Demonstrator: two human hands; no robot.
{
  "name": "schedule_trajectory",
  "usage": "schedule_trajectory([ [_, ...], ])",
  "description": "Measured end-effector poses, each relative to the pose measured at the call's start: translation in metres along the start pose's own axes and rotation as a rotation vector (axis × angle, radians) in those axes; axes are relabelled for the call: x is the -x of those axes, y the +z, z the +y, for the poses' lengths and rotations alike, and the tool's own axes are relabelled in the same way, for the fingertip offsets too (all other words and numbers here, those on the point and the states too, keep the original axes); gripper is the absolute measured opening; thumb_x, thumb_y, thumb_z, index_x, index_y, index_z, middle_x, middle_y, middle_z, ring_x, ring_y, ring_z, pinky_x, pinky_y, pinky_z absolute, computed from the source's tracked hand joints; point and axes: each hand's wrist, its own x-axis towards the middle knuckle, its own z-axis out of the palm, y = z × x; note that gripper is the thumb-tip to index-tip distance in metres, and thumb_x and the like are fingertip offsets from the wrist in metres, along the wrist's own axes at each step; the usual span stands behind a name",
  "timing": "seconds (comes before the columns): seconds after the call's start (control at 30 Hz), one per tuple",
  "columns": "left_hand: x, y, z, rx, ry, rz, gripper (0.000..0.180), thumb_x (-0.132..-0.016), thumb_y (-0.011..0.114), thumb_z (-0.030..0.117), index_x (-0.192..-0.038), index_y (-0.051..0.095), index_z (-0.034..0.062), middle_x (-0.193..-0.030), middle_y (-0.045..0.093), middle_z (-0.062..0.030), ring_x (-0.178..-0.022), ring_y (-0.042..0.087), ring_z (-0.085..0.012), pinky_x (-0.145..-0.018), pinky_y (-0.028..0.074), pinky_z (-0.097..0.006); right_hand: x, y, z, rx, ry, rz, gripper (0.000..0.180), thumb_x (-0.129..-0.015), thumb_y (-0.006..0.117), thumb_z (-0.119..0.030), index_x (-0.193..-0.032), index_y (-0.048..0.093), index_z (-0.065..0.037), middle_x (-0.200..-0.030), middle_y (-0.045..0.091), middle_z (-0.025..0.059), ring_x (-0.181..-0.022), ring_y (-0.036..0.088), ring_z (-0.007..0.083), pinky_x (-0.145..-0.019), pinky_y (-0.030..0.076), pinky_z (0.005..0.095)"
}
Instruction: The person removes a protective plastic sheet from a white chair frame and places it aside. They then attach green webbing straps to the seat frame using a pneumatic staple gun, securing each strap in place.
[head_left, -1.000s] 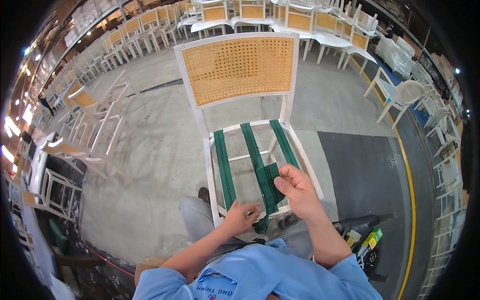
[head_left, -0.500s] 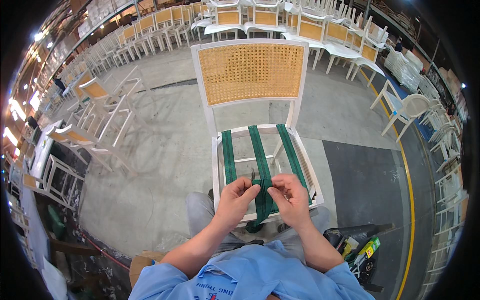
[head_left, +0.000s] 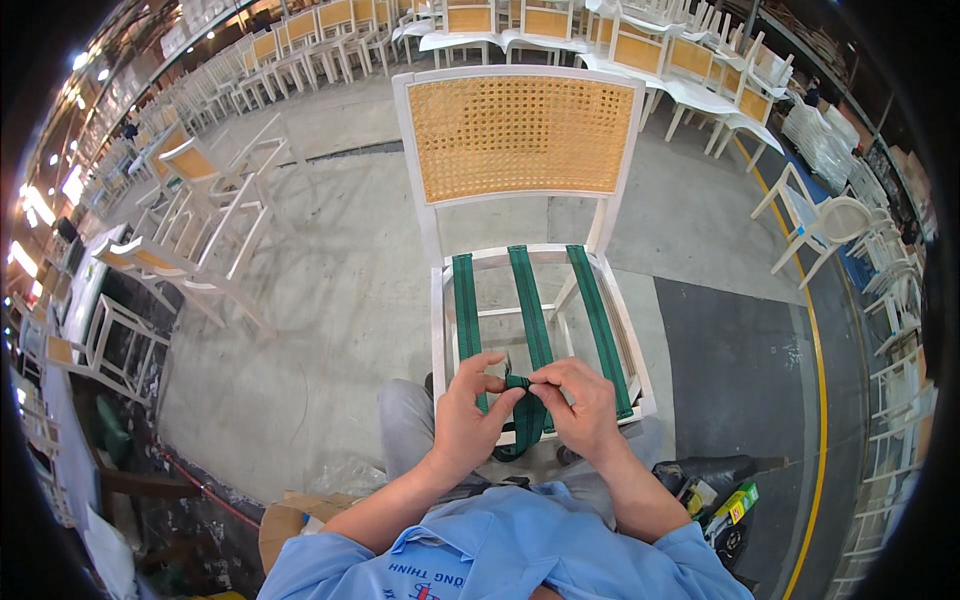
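Observation:
A whitewashed wooden chair frame (head_left: 437, 320) with a cane back panel (head_left: 520, 135) stands before me, its seat open. Three green webbing straps run from the rear seat rail: a left strap (head_left: 465, 305), a middle strap (head_left: 530, 305) and a right strap (head_left: 600, 330). Over the front of the seat, my left hand (head_left: 468, 412) pinches a doubled part of green webbing (head_left: 517, 382) between thumb and fingers. My right hand (head_left: 580, 408) pinches its other side. A loop of the webbing hangs below my fingers. Where it meets the middle strap is partly hidden by my right hand.
Unfinished chair frames (head_left: 200, 240) stand at the left. Rows of cane-backed chairs (head_left: 465, 20) line the far side. An armchair (head_left: 820, 225) is at the right, beyond a yellow floor line (head_left: 822, 400). A green-and-yellow box (head_left: 738, 502) lies among items near my right elbow.
The webbing between my fingers was spread flat and upright; now it is bunched into a narrow fold. My left fingers have shifted round it, and the loop below hangs further to the left.

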Motion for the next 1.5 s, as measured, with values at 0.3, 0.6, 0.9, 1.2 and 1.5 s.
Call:
schedule_trajectory([
  [0.3, -0.028, -0.011, -0.014, -0.242, 0.229, -0.023, 0.015, -0.085, 0.080, 0.005, -0.098, 0.073, 0.0058, -0.091, 0.068, -0.0079, -0.087, 0.065, -0.0271, -0.079, 0.050, -0.038, -0.025, 0.011, 0.015, 0.074, -0.031, -0.040, 0.016, -0.086, 0.078, -0.001, -0.100, 0.074, -0.004, -0.100, 0.065, 0.0091, -0.084, 0.068, 0.0244, -0.069, 0.055, 0.0345],
  [0.6, -0.097, 0.001, -0.097, -0.284, 0.141, 0.035, 0.018, -0.090, 0.074, 0.007, -0.106, 0.068, 0.0037, -0.094, 0.070, -0.0124, -0.090, 0.068, -0.0322, -0.082, 0.052, -0.043, -0.110, 0.047, 0.091, 0.166, 0.086, -0.322, 0.008, -0.090, 0.072, -0.009, -0.097, 0.073, -0.004, -0.096, 0.068, 0.0148, -0.090, 0.069, 0.0350, -0.075, 0.055, 0.0441],
  [0.9, -0.148, 0.025, -0.184, -0.514, 0.118, 0.004, 0.037, -0.089, 0.071, 0.011, -0.125, 0.065, 0.0025, -0.120, 0.069, -0.0169, -0.120, 0.059, -0.0394, -0.103, 0.045, -0.050, -0.232, 0.119, 0.252, 0.369, 0.389, -0.413, 0.010, -0.084, 0.072, -0.013, -0.088, 0.078, -0.006, -0.094, 0.076, 0.0172, -0.093, 0.072, 0.0361, -0.084, 0.056, 0.0445],
  [1.2, -0.197, 0.032, -0.220, -0.726, 0.151, -0.064, 0.051, -0.094, 0.069, 0.023, -0.141, 0.058, 0.0044, -0.148, 0.056, -0.0136, -0.146, 0.038, -0.0469, -0.122, 0.026, -0.059, -0.253, 0.160, 0.281, 0.440, 0.423, -0.303, 0.010, -0.083, 0.074, -0.015, -0.088, 0.078, -0.007, -0.092, 0.076, 0.0155, -0.090, 0.073, 0.0335, -0.083, 0.057, 0.0428],
  [1.5, -0.226, 0.051, -0.230, -0.927, 0.133, -0.159, 0.069, -0.098, 0.064, 0.036, -0.158, 0.042, 0.0095, -0.165, 0.038, -0.0072, -0.155, 0.025, -0.0419, -0.125, 0.018, -0.061, -0.259, 0.143, 0.285, 0.331, 0.564, -0.325, 0.016, -0.085, 0.079, -0.019, -0.093, 0.076, -0.005, -0.086, 0.075, 0.0098, -0.080, 0.072, 0.0217, -0.073, 0.057, 0.0366],
])
